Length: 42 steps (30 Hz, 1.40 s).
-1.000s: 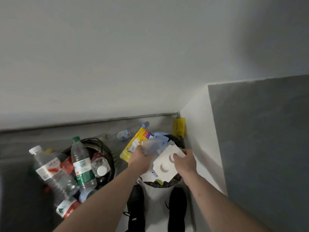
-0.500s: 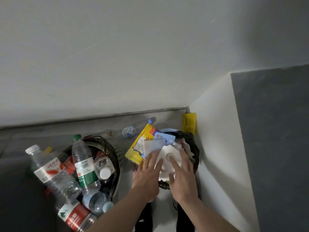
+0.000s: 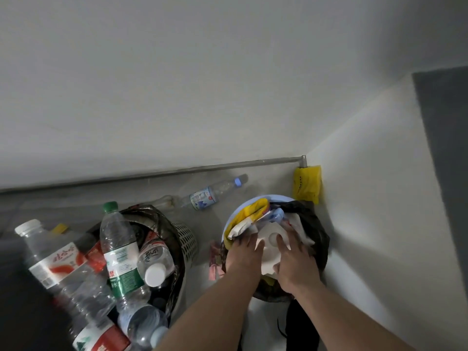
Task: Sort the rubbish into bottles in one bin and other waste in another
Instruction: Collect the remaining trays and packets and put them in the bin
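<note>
Bins [image 3: 188, 239] stand on a grey floor [image 3: 76, 206] by white walls [image 3: 202, 84].

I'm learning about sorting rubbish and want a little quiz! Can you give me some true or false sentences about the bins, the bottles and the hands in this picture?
1. Both hands press flat on the white card in the right bin. True: the left hand and the right hand lie on it with straight fingers.
2. The left bin is full of paper. False: it holds plastic bottles, such as the green-capped bottle.
3. A blue-capped bottle lies on the floor by the wall. True.
4. The yellow bag sits inside the left bin. False: it is in the corner, behind the right bin.
5. One hand is holding a bottle. False: neither hand holds one.
</note>
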{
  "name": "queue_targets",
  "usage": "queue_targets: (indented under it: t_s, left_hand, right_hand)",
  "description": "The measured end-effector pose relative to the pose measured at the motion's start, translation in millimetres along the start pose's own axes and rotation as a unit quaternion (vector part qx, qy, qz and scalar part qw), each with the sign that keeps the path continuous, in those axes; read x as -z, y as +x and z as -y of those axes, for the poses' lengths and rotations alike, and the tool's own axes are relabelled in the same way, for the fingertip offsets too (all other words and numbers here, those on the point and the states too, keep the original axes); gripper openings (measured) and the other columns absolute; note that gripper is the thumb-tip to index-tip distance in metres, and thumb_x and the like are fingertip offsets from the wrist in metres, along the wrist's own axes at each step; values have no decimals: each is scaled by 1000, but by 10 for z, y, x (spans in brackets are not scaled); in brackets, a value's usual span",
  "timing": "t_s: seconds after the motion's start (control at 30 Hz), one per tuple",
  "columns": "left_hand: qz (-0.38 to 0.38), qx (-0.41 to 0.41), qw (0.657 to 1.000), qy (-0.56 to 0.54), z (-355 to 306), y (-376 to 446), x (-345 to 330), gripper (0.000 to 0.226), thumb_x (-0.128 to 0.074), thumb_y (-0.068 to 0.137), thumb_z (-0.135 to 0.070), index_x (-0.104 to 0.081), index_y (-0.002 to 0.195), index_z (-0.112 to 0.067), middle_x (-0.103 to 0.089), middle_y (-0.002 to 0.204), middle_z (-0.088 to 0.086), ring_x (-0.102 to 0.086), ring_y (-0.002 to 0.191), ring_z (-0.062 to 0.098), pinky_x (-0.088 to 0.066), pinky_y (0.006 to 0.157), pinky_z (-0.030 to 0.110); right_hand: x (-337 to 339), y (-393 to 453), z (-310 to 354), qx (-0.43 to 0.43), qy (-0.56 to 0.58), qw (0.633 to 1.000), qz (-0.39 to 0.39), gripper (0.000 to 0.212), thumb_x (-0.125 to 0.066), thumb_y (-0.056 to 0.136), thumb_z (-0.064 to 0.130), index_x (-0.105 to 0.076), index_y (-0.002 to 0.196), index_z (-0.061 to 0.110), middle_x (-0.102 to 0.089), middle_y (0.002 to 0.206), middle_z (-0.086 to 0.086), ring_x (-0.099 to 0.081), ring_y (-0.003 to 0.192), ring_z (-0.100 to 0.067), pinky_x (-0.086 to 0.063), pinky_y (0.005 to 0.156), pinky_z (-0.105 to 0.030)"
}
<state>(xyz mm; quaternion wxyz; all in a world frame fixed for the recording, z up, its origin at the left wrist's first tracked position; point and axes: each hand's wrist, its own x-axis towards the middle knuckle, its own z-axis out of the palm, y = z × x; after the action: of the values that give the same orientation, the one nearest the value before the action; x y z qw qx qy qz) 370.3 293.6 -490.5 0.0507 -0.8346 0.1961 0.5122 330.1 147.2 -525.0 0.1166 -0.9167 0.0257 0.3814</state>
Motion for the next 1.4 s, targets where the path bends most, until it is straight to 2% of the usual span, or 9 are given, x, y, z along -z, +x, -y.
queue_targets:
  t_s: [0.17,0.37,0.53,0.63,0.77,0.93,1.07,1.27,1.4]
  left_hand:
    - [22,18,999,-25,-20,162,3,84,-56,99,-26,-3,162,-15,3,169,10,4,156,30,-8,126,45]
    - [-28,1,999,-18,-89,-134,136,83,-55,99,-31,-4,161,-8,3,169,16,1,155,37,-8,125,51]
    - [-64,-15,996,-62,-127,-526,113,87,-55,96,-20,1,161,-8,12,168,15,9,155,35,-5,126,50]
    - [-96,-27,986,-134,-106,-720,155,87,-56,92,-14,-4,162,-15,14,169,6,10,156,27,-4,126,42]
    - [-157,-24,963,-217,30,-896,83,83,-54,89,-11,-16,161,-26,4,170,-5,3,156,18,-10,124,37]
    - [-175,-25,956,-235,172,-911,-79,79,-52,85,-12,-27,157,-29,-5,169,-6,-3,156,18,-16,124,38]
    - [-183,-20,950,-251,180,-911,-192,77,-51,84,-10,-31,156,-29,-11,168,-7,-9,155,18,-16,123,36]
    - [-180,-16,946,-271,9,-1211,-287,74,-54,85,-11,-32,154,-24,-15,167,-4,-8,155,18,-7,126,31]
    - [-179,12,934,-309,-140,-1654,-361,74,-51,88,-10,-29,157,-24,-13,168,-4,-9,155,19,-9,124,30]
  right_hand:
    - [-26,150,-3,-12,-22,999,25,78,-62,90,45,-22,156,33,11,167,3,-18,151,-29,-27,117,-44]
    - [409,-313,115,2,-1,1000,6,73,-65,88,45,-27,151,40,5,165,1,-44,136,-32,-48,101,-40]
    - [1129,-485,188,-10,72,988,-138,41,-56,91,25,-57,130,37,-44,138,7,-57,113,-22,-43,74,-30]
    - [1482,-178,205,-63,206,954,-209,40,-54,89,16,-60,127,25,-52,126,-1,-57,111,-28,-45,78,-32]
    - [1638,493,106,-143,188,963,-132,49,-49,85,12,-57,133,16,-53,135,-17,-49,123,-37,-40,103,-39]
    - [1464,902,82,-221,173,960,-5,36,-47,92,17,-64,122,4,-59,132,-21,-57,119,-37,-39,84,-33]
    - [1370,903,57,-268,220,938,24,42,-41,102,21,-56,132,-4,-56,137,-22,-52,127,-35,-43,96,-34]
    - [1464,146,153,-111,317,897,-288,46,-49,89,14,-61,132,6,-59,134,-15,-56,118,-35,-44,100,-39]
    - [1609,-778,323,-79,427,837,-334,44,-55,95,4,-60,136,20,-62,119,7,-59,84,-1,-46,73,-9]
